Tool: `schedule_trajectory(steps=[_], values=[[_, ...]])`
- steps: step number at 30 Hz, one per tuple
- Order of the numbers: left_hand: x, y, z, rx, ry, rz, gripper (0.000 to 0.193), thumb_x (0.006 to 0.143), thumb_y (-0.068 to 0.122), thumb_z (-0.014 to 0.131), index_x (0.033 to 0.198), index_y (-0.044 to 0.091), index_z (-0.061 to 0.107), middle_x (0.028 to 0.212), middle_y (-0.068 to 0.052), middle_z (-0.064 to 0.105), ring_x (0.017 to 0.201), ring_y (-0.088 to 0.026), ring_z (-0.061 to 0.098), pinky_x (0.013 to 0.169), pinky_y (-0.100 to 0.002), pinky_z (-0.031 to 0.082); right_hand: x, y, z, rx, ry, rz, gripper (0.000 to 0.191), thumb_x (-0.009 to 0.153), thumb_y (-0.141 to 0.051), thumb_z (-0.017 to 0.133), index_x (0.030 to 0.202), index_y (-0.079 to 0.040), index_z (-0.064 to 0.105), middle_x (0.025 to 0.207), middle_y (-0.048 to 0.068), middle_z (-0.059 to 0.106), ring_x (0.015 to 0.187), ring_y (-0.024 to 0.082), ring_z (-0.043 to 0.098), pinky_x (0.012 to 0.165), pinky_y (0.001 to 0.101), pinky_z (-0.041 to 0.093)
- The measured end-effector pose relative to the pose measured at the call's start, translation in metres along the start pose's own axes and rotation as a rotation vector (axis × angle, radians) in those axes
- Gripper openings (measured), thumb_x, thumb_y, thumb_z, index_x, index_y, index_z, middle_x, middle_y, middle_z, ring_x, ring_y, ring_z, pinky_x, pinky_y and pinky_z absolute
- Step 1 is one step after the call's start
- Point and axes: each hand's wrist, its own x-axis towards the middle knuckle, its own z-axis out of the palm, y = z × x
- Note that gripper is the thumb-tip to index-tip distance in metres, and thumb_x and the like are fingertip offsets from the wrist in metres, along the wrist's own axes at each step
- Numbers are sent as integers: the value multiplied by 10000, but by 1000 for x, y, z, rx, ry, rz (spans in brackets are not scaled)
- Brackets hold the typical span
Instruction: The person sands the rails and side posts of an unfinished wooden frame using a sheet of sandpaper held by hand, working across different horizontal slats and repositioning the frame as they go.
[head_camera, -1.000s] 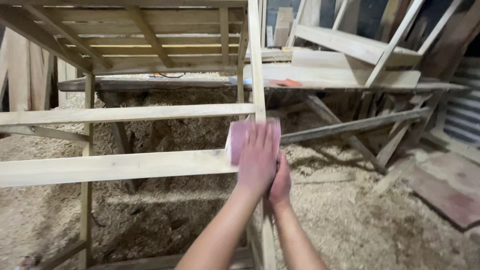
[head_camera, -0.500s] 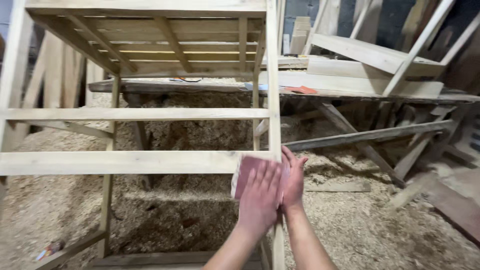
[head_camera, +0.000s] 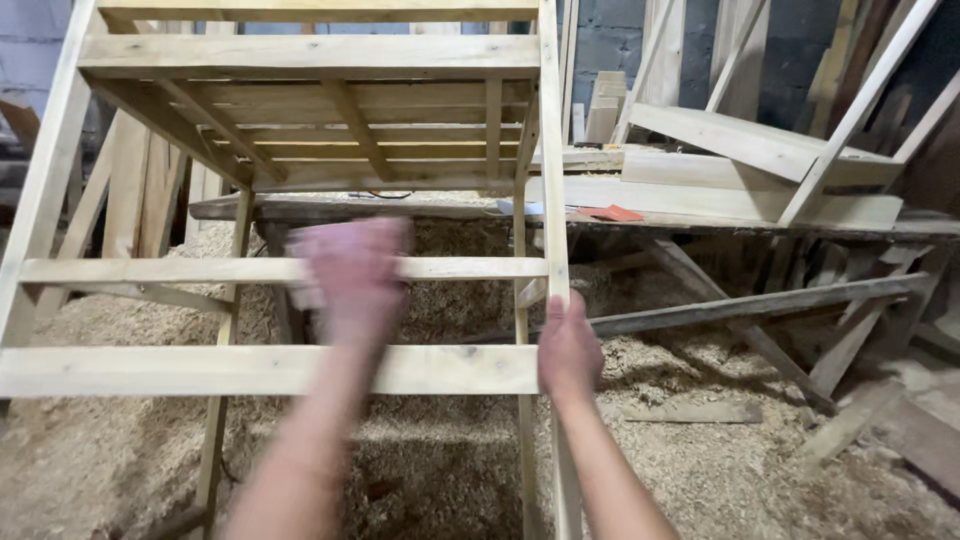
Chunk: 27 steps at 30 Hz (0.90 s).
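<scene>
Sawdust all over the floor (head_camera: 700, 470) here, with a long bench (head_camera: 700, 225) across the back. The wooden frame (head_camera: 300, 368) fills the left and middle of the frame. Right hand (head_camera: 568, 350) is wrapped around its upright post, centre-right. Left hand (head_camera: 352, 275) is a blur over the middle rail, can't tell its grip.

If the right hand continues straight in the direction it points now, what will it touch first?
The right hand points upward along the upright post of the wooden frame, which it already grips. Going straight on, it would probably meet the upper cross rail where that joins the post, though depth is unclear.
</scene>
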Motion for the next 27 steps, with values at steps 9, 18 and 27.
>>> schedule_trajectory(steps=[9,18,27], values=[[-2,149,45,-212,-103,442,479,1035,278,409,1502,363,340,1596,43,263,1524,-331,173,1246,-530,194,12,51,9,733,43,-106,670,1068,-546,254,1313,-27,597,1221,131,676,1120,238,641,973,383,475],[-23,-90,-17,373,737,340,487,947,305,472,1433,326,486,1499,41,499,1435,-314,325,1172,-567,75,-12,2,1,-74,32,-65,591,1002,-495,466,1397,-56,457,1238,176,609,1084,327,647,892,474,541],[15,96,36,-187,83,445,475,860,212,661,1325,298,618,1327,-28,603,1277,-399,447,1096,-535,274,12,-28,-10,-571,-35,-491,931,900,-144,552,1632,-212,-19,1714,-52,-140,1543,229,-190,1254,523,13]])
